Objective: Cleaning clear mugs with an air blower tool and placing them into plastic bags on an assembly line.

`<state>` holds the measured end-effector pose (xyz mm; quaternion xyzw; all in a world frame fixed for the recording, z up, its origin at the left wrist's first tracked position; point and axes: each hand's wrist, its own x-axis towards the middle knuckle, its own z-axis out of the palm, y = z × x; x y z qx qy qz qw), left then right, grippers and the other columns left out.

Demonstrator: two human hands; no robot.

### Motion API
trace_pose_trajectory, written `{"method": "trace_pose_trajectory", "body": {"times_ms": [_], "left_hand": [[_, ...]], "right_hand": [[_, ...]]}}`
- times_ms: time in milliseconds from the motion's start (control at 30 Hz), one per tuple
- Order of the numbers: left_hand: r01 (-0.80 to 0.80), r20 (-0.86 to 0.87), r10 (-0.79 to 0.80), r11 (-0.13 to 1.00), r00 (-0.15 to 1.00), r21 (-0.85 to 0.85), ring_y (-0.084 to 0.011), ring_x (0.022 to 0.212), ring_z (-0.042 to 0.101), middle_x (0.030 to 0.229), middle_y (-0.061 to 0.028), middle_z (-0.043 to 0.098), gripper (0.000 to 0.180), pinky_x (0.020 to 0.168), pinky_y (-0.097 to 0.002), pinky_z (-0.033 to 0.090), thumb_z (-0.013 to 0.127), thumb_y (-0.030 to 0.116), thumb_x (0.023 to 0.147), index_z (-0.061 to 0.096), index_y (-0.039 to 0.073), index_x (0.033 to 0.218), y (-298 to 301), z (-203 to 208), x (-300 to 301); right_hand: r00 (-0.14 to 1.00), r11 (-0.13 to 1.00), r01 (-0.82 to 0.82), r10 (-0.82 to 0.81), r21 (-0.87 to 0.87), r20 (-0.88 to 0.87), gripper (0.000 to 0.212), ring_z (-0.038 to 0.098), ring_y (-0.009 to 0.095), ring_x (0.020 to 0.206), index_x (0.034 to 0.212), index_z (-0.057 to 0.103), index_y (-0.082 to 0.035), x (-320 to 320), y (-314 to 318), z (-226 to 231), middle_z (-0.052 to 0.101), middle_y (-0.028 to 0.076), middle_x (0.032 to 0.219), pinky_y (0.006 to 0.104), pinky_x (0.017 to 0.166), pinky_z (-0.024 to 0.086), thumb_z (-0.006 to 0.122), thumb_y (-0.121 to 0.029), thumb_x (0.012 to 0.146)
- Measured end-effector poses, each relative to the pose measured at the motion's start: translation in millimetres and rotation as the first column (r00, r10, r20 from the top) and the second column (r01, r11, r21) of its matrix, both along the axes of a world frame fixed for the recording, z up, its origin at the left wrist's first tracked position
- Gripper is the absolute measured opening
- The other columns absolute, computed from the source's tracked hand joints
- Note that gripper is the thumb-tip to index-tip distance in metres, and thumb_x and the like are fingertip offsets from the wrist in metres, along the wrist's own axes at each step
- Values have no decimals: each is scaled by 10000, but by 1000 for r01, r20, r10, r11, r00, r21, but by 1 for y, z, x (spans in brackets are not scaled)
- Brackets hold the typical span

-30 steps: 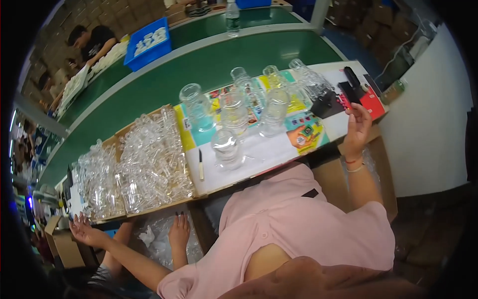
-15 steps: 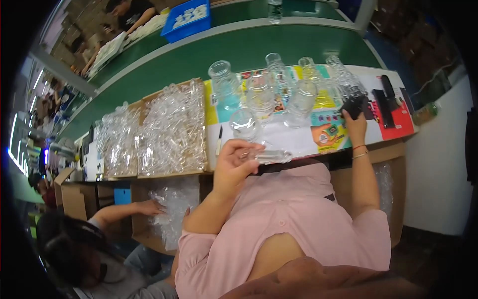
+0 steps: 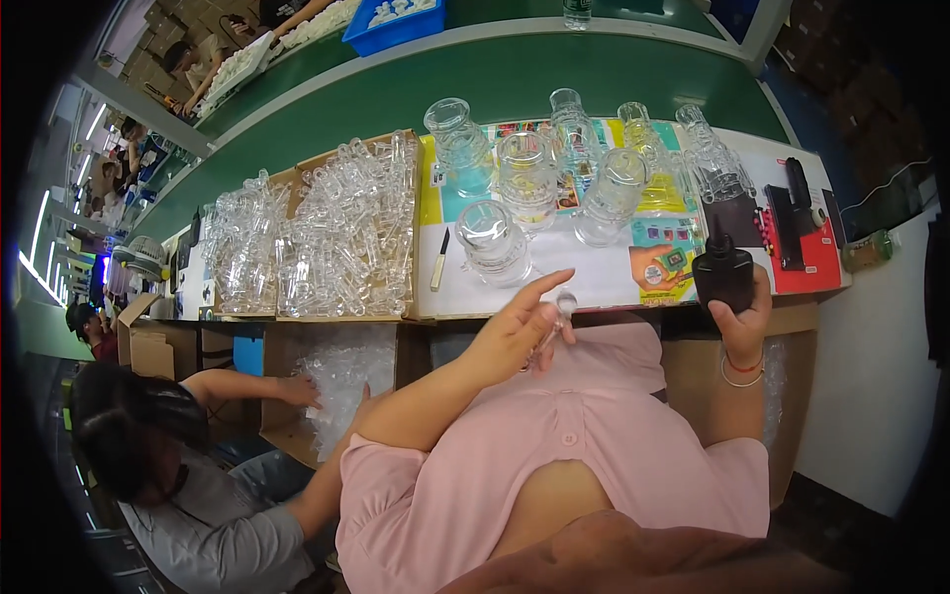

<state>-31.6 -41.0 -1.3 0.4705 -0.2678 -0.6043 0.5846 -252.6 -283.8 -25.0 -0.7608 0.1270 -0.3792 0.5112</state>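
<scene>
In my left hand (image 3: 522,335), close to the table's front edge, is a small clear glass tube (image 3: 556,319); the fingers close round it and the index finger stretches out. My right hand (image 3: 744,315) grips a black squeeze bottle (image 3: 724,273) with a narrow nozzle pointing up. Several clear glass vessels stand on printed sheets beyond my hands, the nearest a round-mouthed glass vessel (image 3: 493,243). Another glass vessel (image 3: 612,198) stands farther right, and a narrow-necked one (image 3: 711,153) is at the back right.
A cardboard tray (image 3: 416,198) heaped with clear glass tubes lies at the left. A small knife (image 3: 439,259) rests on white paper. Black tools (image 3: 788,223) lie at the right. Beside me a co-worker's hand (image 3: 297,390) reaches into a box of clear plastic (image 3: 341,381).
My right hand has lifted the black bottle off the table and brought it nearer to me. The left hand has shifted right and turned the glass tube from lying sideways to a steeper tilt.
</scene>
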Motion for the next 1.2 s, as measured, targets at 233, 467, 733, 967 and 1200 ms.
{"method": "trace_pose_trajectory", "body": {"times_ms": [233, 467, 733, 967, 1200], "left_hand": [[161, 161, -164, 987, 973, 27, -125, 989, 472, 1230, -84, 400, 590, 813, -256, 410, 516, 4, 839, 213, 72, 1341, 27, -37, 0], [-236, 257, 253, 967, 933, -96, -182, 879, 589, 1204, -162, 451, 238, 678, -281, 522, 467, 80, 892, 420, 2, 1112, 23, -13, -9], [-290, 269, 431, 852, 861, -437, -195, 929, 573, 1189, -130, 381, 206, 813, -280, 496, 486, 1, 863, 473, -13, 1068, -16, 8, -12], [-353, 299, 577, 753, 760, -555, -237, 1058, 522, 1124, -218, 517, 350, 867, -313, 483, 575, -127, 749, 420, -49, 1053, -17, 12, -17], [-446, 109, 585, 712, 803, -542, -236, 1061, 527, 1163, -250, 490, 350, 871, -306, 474, 591, -107, 751, 412, -33, 1043, -11, 12, -21]], "right_hand": [[939, 944, -62, -54, 323, 340, 596, 524, 183, 959, 1094, 449, -10, 18, 1, 12, 529, 77, 999, 333, 859, 425, 724, -361, 699], [706, 590, -349, -346, 728, 619, 400, 551, 205, 862, 1095, 508, -33, 48, -4, 31, 560, 110, 1039, 334, 740, 441, 569, -336, 840], [797, 640, -287, -253, 713, 548, 406, 559, 138, 781, 1093, 478, -45, 88, 32, 66, 541, 84, 952, 231, 617, 476, 525, -373, 859], [887, 869, -222, -10, 443, 462, 465, 552, 162, 767, 1078, 445, 4, 90, 53, 82, 516, 113, 938, 265, 638, 496, 583, -347, 806], [919, 982, -111, 44, 150, 392, 496, 539, 170, 732, 983, 458, 22, 90, 76, 93, 545, 123, 852, 275, 671, 457, 666, -358, 741]]}}
